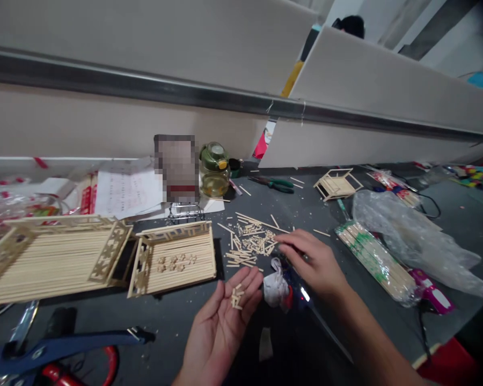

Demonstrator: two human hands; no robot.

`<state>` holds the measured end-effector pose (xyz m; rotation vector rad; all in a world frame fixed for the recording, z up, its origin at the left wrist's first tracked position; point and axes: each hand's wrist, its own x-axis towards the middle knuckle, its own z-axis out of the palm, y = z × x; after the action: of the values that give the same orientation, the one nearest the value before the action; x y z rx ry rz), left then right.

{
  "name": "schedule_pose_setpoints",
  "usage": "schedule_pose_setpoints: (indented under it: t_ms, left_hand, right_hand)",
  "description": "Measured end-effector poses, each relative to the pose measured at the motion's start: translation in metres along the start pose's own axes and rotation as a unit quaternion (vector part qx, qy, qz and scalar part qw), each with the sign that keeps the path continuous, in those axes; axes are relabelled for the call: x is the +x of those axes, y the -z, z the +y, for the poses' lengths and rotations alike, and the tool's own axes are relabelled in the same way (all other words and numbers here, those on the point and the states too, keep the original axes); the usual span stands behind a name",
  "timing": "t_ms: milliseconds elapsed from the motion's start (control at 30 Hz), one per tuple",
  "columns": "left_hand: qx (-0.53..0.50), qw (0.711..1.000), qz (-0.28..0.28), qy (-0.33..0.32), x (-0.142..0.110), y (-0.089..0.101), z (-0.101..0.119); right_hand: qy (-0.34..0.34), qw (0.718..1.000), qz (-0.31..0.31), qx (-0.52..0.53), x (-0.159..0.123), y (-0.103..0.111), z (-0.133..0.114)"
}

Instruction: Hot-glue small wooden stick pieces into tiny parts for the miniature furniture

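Note:
My left hand (229, 316) lies palm up in front of me, fingers stretched and slightly cupped. Several short pieces of wooden stick (236, 296) rest loose on its palm. At the right edge of a heap of cut wooden sticks (251, 241), my right hand (312, 257) has its thumb and forefinger brought together. Whatever may be between those fingertips is too small to make out. Left of the heap, a small wooden stick tray with side rails (173, 276) carries several tiny clusters of stick pieces (181, 258). A white cloth-wrapped object (276, 287) sits between my hands.
A larger wooden stick frame (52, 262) and a blue-handled cutter (72, 348) lie left. Behind are a green-lidded bottle (214, 171), pliers (271, 184) and a small stick chair (338, 185). Wrapped sticks (376, 262) and a plastic bag (414, 230) lie right.

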<state>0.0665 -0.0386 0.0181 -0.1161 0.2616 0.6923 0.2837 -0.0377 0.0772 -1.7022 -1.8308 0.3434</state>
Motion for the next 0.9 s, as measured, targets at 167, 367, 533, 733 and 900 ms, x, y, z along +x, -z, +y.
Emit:
schedule_pose_setpoints:
  t_ms: [167,367,533,733,900]
  left_hand:
    - [-0.025,0.999,-0.025,-0.025,-0.010,-0.021,0.001]
    - [-0.017,0.994,-0.034,-0.101,-0.049,-0.052,0.011]
    - [0.005,0.989,-0.043,-0.144,-0.083,-0.054,0.020]
    - [-0.003,0.984,-0.058,-0.171,-0.106,-0.048,0.024]
    - [-0.012,0.983,-0.053,-0.174,-0.119,-0.044,0.026]
  right_hand:
    - [0.027,0.991,0.025,0.126,-0.044,-0.020,-0.078]
    - [0.076,0.983,0.077,0.146,-0.062,-0.062,-0.120]
    - [0.067,0.990,0.076,0.099,-0.072,-0.080,-0.138]
    - [0.127,0.977,0.099,0.140,-0.073,-0.091,-0.160]
    - [0.125,0.978,0.062,0.156,-0.075,-0.092,-0.168]
